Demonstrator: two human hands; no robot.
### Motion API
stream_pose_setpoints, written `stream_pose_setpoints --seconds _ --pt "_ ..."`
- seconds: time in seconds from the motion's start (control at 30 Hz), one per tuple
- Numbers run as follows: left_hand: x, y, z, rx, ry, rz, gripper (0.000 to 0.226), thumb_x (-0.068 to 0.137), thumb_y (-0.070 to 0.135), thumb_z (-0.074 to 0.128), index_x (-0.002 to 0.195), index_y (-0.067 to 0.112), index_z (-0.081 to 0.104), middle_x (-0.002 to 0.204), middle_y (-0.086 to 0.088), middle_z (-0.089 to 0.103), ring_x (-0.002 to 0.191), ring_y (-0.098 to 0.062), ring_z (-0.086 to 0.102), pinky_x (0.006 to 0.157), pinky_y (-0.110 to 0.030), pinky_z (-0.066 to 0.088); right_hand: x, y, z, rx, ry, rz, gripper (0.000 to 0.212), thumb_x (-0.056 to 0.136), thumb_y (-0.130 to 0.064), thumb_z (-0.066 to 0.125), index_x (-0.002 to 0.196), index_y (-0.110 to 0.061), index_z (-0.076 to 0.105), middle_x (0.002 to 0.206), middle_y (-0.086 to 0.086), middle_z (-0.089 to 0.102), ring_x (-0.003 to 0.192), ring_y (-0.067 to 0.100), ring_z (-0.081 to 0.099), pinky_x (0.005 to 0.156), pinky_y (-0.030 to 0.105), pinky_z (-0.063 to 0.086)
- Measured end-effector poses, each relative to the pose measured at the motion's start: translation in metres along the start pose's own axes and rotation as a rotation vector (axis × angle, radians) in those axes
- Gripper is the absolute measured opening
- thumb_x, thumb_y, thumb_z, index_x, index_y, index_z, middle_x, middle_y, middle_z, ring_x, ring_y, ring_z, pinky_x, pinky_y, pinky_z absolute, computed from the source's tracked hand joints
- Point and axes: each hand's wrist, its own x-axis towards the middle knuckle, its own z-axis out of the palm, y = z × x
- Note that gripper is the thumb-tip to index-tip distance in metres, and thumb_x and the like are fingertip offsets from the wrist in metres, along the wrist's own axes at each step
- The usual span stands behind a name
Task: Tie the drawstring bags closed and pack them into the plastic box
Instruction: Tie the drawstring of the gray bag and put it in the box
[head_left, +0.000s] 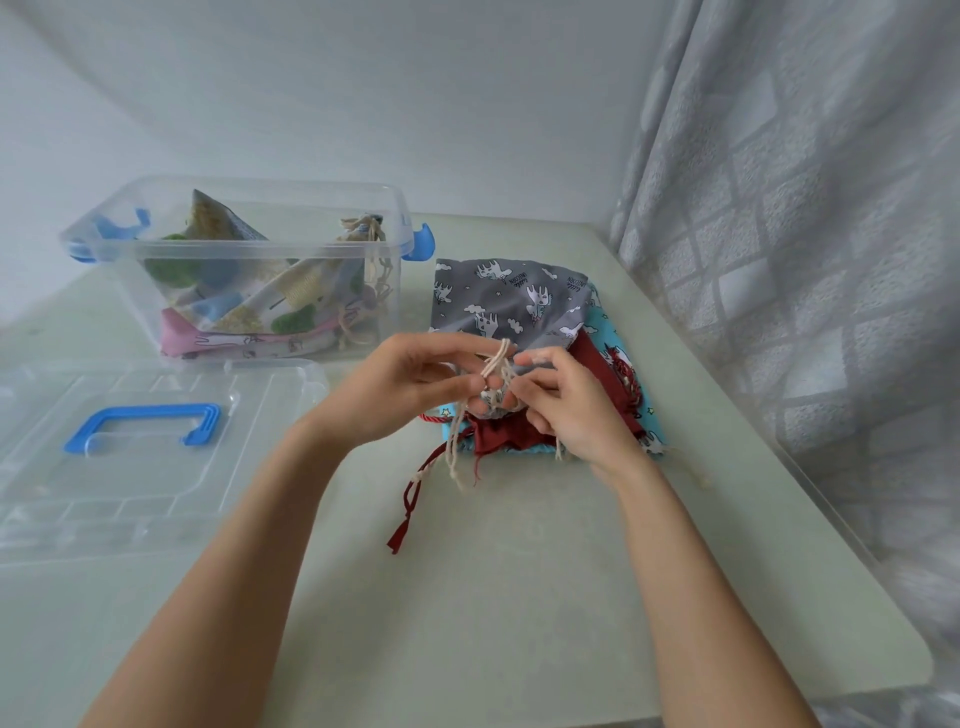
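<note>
A grey unicorn-print drawstring bag (511, 301) lies on top of a dark red bag (597, 358) and a turquoise bag (618, 338) at the table's middle right. My left hand (410, 387) and my right hand (571, 402) meet at the grey bag's gathered mouth, both pinching its cream cord (496, 364), whose ends hang down toward me. The clear plastic box (130, 244) with blue latches stands at the back left, holding several patterned bags.
The box's clear lid (244, 415) with a blue handle lies flat at the left, in front of the box. A grey patterned curtain (810, 234) hangs along the table's right edge. A red cord (410, 504) trails from the pile toward me.
</note>
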Motion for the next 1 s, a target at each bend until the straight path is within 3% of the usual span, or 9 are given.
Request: stream_pose_setpoints --seconds 0.07,0.2,0.37,0.47,0.57,0.63,0.8,0.9,1.0 --pt "0.001 -0.003 0.003 0.068 0.013 -0.001 0.035 0.084 -0.001 0.062 0.113 0.018 0.063 0.103 -0.001 0.069 0.076 -0.019 0.071 0.078 -0.035 0.056 0.001 0.002 0.002 0.028 0.026 -0.001 0.008 0.092 -0.007 0.056 0.089 -0.013 0.06 0.065 -0.002 0.064 0.044 0.01 0.032 0.041 0.018 0.027" --pt "0.003 -0.006 0.006 0.195 0.045 0.042 0.042 0.084 0.006 0.065 0.109 0.039 0.058 0.116 0.006 0.05 0.073 -0.01 0.071 0.067 -0.012 0.05 0.001 -0.003 0.006 0.123 0.077 0.012 0.016 0.092 -0.005 0.054 0.081 -0.012 0.063 0.061 0.0 0.061 0.047 0.011 0.03 0.04 0.016 0.023" --pt "0.005 -0.012 0.012 0.274 0.09 0.1 0.045 0.083 0.014 0.066 0.109 0.05 0.059 0.131 0.007 0.042 0.068 -0.005 0.07 0.072 -0.018 0.054 0.0 -0.003 0.009 0.057 0.025 -0.061 0.019 0.094 -0.01 0.053 0.079 -0.015 0.063 0.062 0.005 0.052 0.048 0.008 0.031 0.044 0.016 0.026" --pt "0.007 -0.017 0.015 0.296 0.123 0.115 0.044 0.082 0.016 0.068 0.113 0.046 0.058 0.133 0.004 0.042 0.07 -0.008 0.07 0.076 -0.027 0.057 -0.004 -0.008 0.007 0.103 -0.1 -0.053 0.013 0.094 -0.005 0.05 0.091 -0.007 0.062 0.065 0.008 0.047 0.053 0.009 0.031 0.047 0.016 0.026" --pt "0.007 -0.02 0.014 0.356 0.136 0.136 0.045 0.081 0.015 0.07 0.117 0.041 0.057 0.129 0.006 0.046 0.07 -0.012 0.069 0.072 -0.035 0.057 -0.008 -0.013 0.004 0.14 -0.182 -0.027 0.008 0.092 -0.01 0.055 0.096 -0.005 0.06 0.062 -0.012 0.058 0.054 0.002 0.041 0.05 0.013 0.031" --pt "0.007 -0.021 0.015 0.408 0.13 0.172 0.044 0.08 0.012 0.071 0.116 0.034 0.06 0.123 0.008 0.052 0.069 -0.012 0.067 0.069 -0.031 0.056 -0.009 -0.014 0.006 0.092 -0.134 -0.052 0.007 0.09 -0.013 0.059 0.09 -0.006 0.06 0.058 -0.014 0.06 0.049 -0.003 0.049 0.049 0.009 0.035" --pt "0.008 -0.019 0.018 0.436 0.227 0.14 0.024 0.078 0.021 0.074 0.099 0.026 0.064 0.1 0.006 0.067 0.065 -0.003 0.067 0.061 -0.014 0.048 -0.004 -0.01 0.009 0.072 0.019 -0.038 0.018 0.091 -0.014 0.058 0.084 0.003 0.062 0.058 -0.005 0.054 0.042 0.0 0.038 0.043 0.011 0.028" --pt "0.008 -0.021 0.018 0.391 0.32 0.114 0.015 0.079 0.017 0.074 0.091 0.022 0.067 0.087 0.002 0.07 0.068 -0.003 0.068 0.067 -0.026 0.056 -0.004 -0.009 0.008 0.081 0.006 -0.024 0.017 0.092 -0.016 0.057 0.077 -0.007 0.059 0.062 0.0 0.055 0.045 0.002 0.035 0.044 0.014 0.027" --pt "0.009 -0.02 0.016 0.29 0.325 0.096 0.006 0.08 0.012 0.072 0.084 0.014 0.069 0.08 -0.006 0.072 0.07 -0.008 0.07 0.071 -0.031 0.057 -0.003 -0.007 0.008 0.054 -0.002 -0.014 0.023 0.093 -0.016 0.055 0.086 0.006 0.06 0.063 -0.001 0.056 0.048 0.006 0.034 0.044 0.015 0.026"
